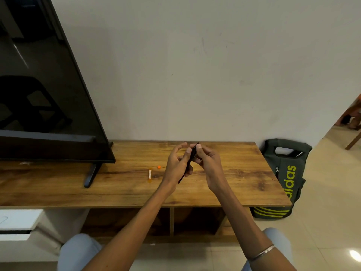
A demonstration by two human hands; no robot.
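A slim black object [192, 156], long and flat like a remote control, is held on edge above the wooden TV bench [244, 184]. My left hand [178, 166] grips its lower part, fingers curled round it. My right hand [207, 163] pinches its upper end between thumb and fingers. Its lower tip sticks out below my left palm. On the bench to the left of my hands lie a small white and orange stick [150, 175] and a tiny orange piece [159, 167].
A large black TV [45, 90] on a black foot [91, 175] fills the left of the bench. A dark green backpack [283, 178] with yellow lettering leans against the bench's right end. A plain wall stands behind. Tiled floor lies to the right.
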